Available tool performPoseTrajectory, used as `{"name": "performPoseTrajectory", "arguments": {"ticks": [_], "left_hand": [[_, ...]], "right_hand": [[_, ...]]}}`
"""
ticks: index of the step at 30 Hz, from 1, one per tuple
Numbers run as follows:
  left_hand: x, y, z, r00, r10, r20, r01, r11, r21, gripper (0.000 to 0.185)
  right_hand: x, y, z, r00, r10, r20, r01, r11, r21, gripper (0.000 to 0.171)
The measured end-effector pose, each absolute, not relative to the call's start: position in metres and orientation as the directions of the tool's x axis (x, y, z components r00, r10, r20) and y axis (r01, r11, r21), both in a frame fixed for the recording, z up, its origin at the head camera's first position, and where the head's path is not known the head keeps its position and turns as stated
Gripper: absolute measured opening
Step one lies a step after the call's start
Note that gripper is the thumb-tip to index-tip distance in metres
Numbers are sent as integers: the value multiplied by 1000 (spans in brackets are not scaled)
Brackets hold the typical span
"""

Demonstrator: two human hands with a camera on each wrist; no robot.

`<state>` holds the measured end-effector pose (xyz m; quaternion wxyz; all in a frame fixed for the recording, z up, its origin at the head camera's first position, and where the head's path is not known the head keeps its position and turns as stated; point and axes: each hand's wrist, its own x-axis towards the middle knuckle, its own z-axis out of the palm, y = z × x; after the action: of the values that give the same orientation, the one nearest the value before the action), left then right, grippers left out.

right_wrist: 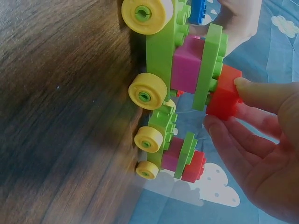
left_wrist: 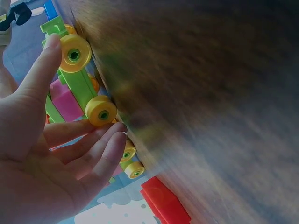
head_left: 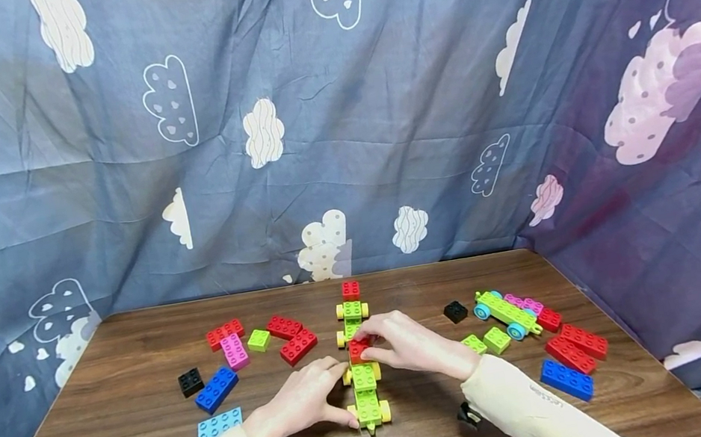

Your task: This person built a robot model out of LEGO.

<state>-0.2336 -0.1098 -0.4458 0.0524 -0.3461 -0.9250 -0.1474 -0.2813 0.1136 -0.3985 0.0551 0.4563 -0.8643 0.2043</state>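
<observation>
A train of two lime green cars with yellow wheels stands in the middle of the wooden table [head_left: 118, 434]. The far car [head_left: 352, 312] carries a red brick [head_left: 351, 290] on top. My right hand [head_left: 364, 345] pinches another red brick [head_left: 358, 353] over the far end of the near car [head_left: 367, 397]. In the right wrist view that red brick [right_wrist: 224, 95] sits between thumb and fingers [right_wrist: 252, 140] against a green plate over a pink block [right_wrist: 187, 70]. My left hand [head_left: 344, 394] touches the near car's left side; its straight fingers [left_wrist: 105, 144] lie against the yellow wheels [left_wrist: 100, 111].
Loose bricks lie left of the train: red [head_left: 299, 346], pink [head_left: 234, 351], black [head_left: 191, 382], blue [head_left: 216, 389], light blue [head_left: 219, 425]. On the right are a green car with blue wheels [head_left: 506, 312], lime bricks [head_left: 496, 340], red bricks [head_left: 577, 347] and a blue one [head_left: 566, 379]. Cloud-print cloth [head_left: 338, 137] hangs behind.
</observation>
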Motion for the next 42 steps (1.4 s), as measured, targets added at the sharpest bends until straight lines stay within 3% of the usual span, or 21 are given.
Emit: {"name": "performPoseTrajectory", "arguments": {"ticks": [18, 31, 42], "left_hand": [[-234, -109, -446, -755, 625, 198, 655, 720, 228, 78], [-234, -110, -448, -746, 632, 211, 666, 717, 207, 77], [-234, -110, -449, -742, 636, 213, 670, 715, 199, 79]], "right_hand": [[-279, 113, -397, -608, -748, 267, -787, 523, -328, 19], [-276, 112, -401, -585, -753, 301, -811, 535, -237, 20], [-278, 114, -399, -601, -756, 258, -796, 540, -272, 18]]}}
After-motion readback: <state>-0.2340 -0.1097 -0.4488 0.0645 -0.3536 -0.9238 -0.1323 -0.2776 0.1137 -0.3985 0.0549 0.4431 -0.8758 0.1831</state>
